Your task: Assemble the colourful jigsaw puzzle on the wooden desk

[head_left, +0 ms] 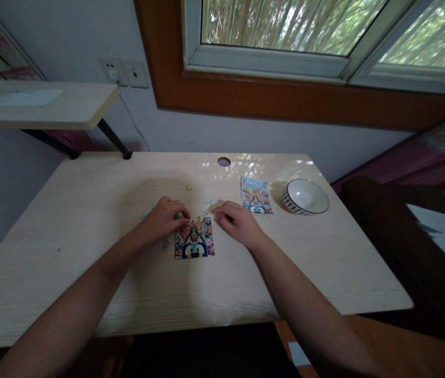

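Daylight reaches me from the window (285,26) at 12 o'clock, leaving the room dim and throwing patchy white glare on the far edge of the table (88,220) (around its cable hole (223,161)). A soft shadow sits on the wood just beyond the left hand (163,218), toward 11 o'clock. My feed is sharpest at centre; lines bow and detail smears from 2 to 4 o'clock.
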